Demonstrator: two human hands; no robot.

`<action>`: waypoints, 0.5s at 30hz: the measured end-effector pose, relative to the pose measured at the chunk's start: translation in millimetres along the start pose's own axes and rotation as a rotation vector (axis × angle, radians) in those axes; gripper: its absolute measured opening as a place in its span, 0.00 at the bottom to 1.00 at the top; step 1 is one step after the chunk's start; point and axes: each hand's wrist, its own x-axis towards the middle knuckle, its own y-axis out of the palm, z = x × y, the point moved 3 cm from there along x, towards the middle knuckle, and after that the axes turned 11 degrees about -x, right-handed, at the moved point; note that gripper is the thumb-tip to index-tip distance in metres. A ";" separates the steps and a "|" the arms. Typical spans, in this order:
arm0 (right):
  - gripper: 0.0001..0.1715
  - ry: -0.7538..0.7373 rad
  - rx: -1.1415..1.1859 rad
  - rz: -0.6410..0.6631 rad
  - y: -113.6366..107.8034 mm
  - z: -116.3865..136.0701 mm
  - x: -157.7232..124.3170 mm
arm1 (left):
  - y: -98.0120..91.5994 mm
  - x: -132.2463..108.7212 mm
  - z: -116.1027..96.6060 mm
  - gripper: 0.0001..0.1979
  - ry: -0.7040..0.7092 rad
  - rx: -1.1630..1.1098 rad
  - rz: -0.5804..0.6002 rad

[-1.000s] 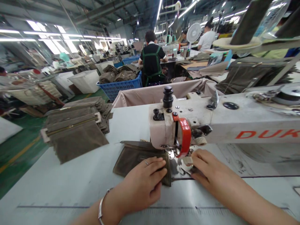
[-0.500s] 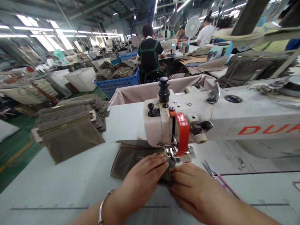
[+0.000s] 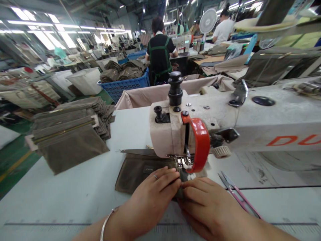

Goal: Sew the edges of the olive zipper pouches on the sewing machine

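A dark olive fabric pouch [image 3: 134,172] with a small label lies on the white table, its right edge under the presser foot [image 3: 184,163] of a sewing machine [image 3: 165,134]. My left hand [image 3: 154,197], with a ring and a bracelet, lies over the pouch's right part, fingers together and gripping near the edge; its thumb is hidden. Close beside it, my right hand [image 3: 207,201] has its fingers closed on the pouch's near right edge. A red guard [image 3: 202,144] curves in front of the needle area and hides part of it.
Thread snips [image 3: 238,194] with pink handles lie right of my right hand. Stacked olive pouches [image 3: 72,140] stand at the left. Behind the table are a cloth-lined bin [image 3: 140,98] and a blue crate [image 3: 125,88] of pouches. A person [image 3: 160,50] sits beyond, back turned.
The view has shifted slightly, bringing the machine head a little closer. Both hands stay at the pouch's right edge beside the foot. More of the label shows now.
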 end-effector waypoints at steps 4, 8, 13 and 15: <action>0.11 -0.010 0.003 -0.010 0.3 -0.5 -2.5 | 3.7 -0.2 1.7 0.17 -0.008 0.033 0.056; 0.11 0.007 -0.014 -0.022 3.0 -3.9 -1.1 | -1.1 4.9 3.8 0.17 0.013 0.036 0.008; 0.11 0.016 -0.028 -0.079 7.0 -6.9 2.7 | -6.1 16.0 9.7 0.16 0.011 0.046 -0.001; 0.13 0.022 -0.048 -0.098 6.4 -7.5 3.2 | -7.3 18.5 11.9 0.14 0.006 0.056 -0.024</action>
